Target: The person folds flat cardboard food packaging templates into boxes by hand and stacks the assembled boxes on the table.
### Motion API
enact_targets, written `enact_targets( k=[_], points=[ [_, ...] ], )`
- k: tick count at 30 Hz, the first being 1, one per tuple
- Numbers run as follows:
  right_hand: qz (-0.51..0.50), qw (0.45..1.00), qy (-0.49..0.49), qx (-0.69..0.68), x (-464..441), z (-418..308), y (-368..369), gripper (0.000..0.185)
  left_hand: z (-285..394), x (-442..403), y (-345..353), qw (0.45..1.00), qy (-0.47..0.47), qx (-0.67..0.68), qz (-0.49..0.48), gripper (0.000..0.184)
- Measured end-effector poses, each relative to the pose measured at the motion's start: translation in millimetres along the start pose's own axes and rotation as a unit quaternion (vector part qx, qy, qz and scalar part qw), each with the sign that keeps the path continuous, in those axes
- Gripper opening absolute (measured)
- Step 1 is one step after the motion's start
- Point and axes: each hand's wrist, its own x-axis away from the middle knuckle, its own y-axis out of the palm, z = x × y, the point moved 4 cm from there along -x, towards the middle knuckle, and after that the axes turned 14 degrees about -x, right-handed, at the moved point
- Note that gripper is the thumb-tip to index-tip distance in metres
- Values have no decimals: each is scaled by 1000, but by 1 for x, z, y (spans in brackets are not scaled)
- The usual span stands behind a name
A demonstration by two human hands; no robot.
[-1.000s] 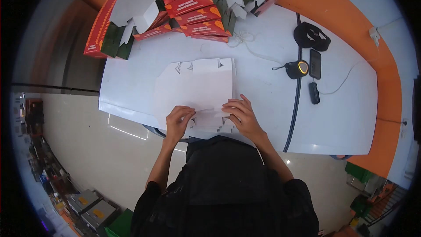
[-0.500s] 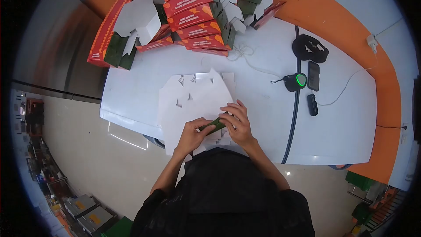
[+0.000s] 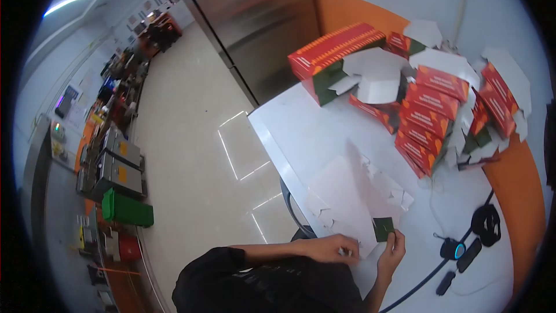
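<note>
- Two bare hands work at lower centre-right of the frame, over the near edge of the white table (image 3: 269, 130).
- Right hand (image 3: 391, 255): nearer to the green flap (image 3: 383, 228). Thumb and fingers are closed on its lower right corner; the flap extends up and left from the fingertips.
- Left hand (image 3: 337, 249): fingers curled, thumb and forefinger close together, at the lower edge of the white carton sheet (image 3: 339, 188). Whether anything is gripped between them cannot be told.
- The sheet lies up and left of the right fingers and directly above the left hand. Its visible panel edge runs from frame centre-right down towards the flap. The long axis of the full piece cannot be confirmed, owing to blur and overlapping white layers.
- The flap lies to the upper right of the left fingers, apart from them.
- Red cartons (image 3: 429, 103) are piled at upper right, beyond the sheet; a black device with a blue ring (image 3: 450, 248) sits at lower right, apart from the right hand.
</note>
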Motion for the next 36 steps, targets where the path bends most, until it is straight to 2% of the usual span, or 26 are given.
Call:
enact_targets(
  k=[1, 2, 5, 6, 9, 10, 13, 16, 19, 22, 25, 28, 29, 30, 31, 32, 33, 35, 36],
  points=[
    [20, 999, 31, -38, 1, -1, 2, 17, -29, 1, -1, 998, 18, 3, 60, 11],
    [10, 999, 29, -28, 2, -2, 4, 18, -53, 0, -11, 982, 9, -82, 168, 20],
    [-15, 999, 38, -10, 6, -4, 14, 19, -30, -12, -32, 946, 39, 41, 318, 35],
    [-32, 998, 52, -6, 9, -1, 16, 20, -26, -21, -38, 943, 92, -150, 284, 48],
    [-38, 998, 55, -13, 13, 6, 23, 22, -27, -48, -36, 961, 72, -139, 228, 52],
    [-32, 998, 48, -14, 13, 6, 22, 23, -31, -52, -35, 944, 88, -216, 232, 53],
    [-18, 999, 36, -7, 10, -3, 18, 26, -26, -61, -32, 934, 47, -298, 192, 51],
    [-35, 999, 8, 26, 12, -6, 14, 27, -9, -66, -27, 915, 33, -339, 215, 47],
    [-47, 999, -13, 26, 12, -12, 19, 27, 0, -70, -22, 902, 29, -345, 260, 41],
    [-59, 996, -39, 59, 11, -15, 21, 27, 0, -66, -31, 922, -33, -238, 304, 35],
    [-79, 987, -92, 108, 12, -19, 23, 25, -4, -59, -23, 897, 23, -302, 323, 32],
    [-85, 980, -132, 122, 17, -19, 24, 22, -11, -55, -20, 926, 16, -293, 237, 30],
    [-82, 980, -138, 121, 13, -23, 25, 22, -5, -56, -23, 919, 79, -319, 217, 30],
    [-82, 983, -131, 100, 13, -23, 27, 22, -12, -57, -21, 936, 60, -289, 194, 33],
    [-96, 985, -106, 92, 16, -26, 26, 24, -16, -57, -17, 934, 88, -302, 171, 38],
    [-101, 985, -113, 82, 15, -25, 28, 24, -14, -59, -17, 946, 69, -299, 107, 41],
    [-109, 984, -124, 68, 18, -23, 29, 24, -13, -56, -14, 944, 62, -309, 97, 39],
    [-124, 988, -85, 42, 20, -26, 30, 26, 3, -54, -17, 933, 85, -339, 89, 37],
    [-109, 985, -99, 87, 23, -23, 29, 28, 6, -50, -17, 924, 108, -357, 80, 34]
  ],
)
